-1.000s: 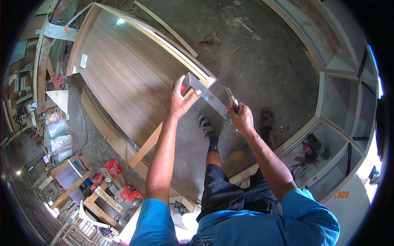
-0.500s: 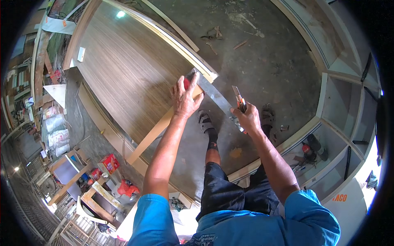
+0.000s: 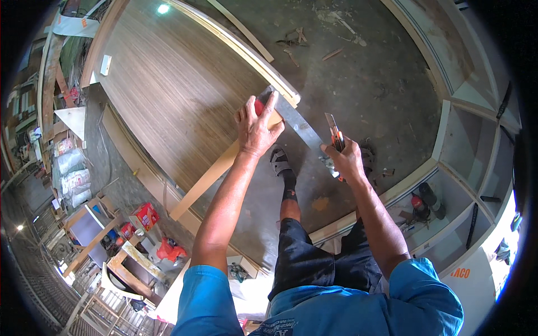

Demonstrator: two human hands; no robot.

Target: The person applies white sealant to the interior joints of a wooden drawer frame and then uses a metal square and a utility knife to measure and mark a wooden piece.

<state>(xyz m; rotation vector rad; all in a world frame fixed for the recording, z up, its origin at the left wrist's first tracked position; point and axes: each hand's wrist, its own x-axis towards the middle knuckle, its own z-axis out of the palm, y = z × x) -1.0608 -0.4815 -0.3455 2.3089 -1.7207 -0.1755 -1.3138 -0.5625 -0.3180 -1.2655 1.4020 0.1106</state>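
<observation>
My left hand [image 3: 258, 129] is closed round the upper end of a long tan strip [image 3: 204, 185] that slants down to the left. Its index finger presses along a flat metal strip [image 3: 302, 131], and a red object [image 3: 259, 107] shows partly between the fingers. The metal strip runs down toward my right hand [image 3: 348, 159], which grips a utility knife [image 3: 335, 133] with an orange-and-black handle, blade out and pointing up. My right thumb is at the metal strip's lower end; whether it grips that end too is hard to tell.
A large wood-grain panel [image 3: 162, 84] with pale edging lies at upper left. Wood scraps [image 3: 294, 39] are on the concrete floor. White cabinet frames [image 3: 465, 140] curve along the right, holding a dark bottle [image 3: 431, 200]. Red boxes and bags [image 3: 147, 217] stand at lower left.
Both hands, with the knife and strips, have shifted slightly right in the view. The panel has slid a little up and left in the picture. Both grips look the same.
</observation>
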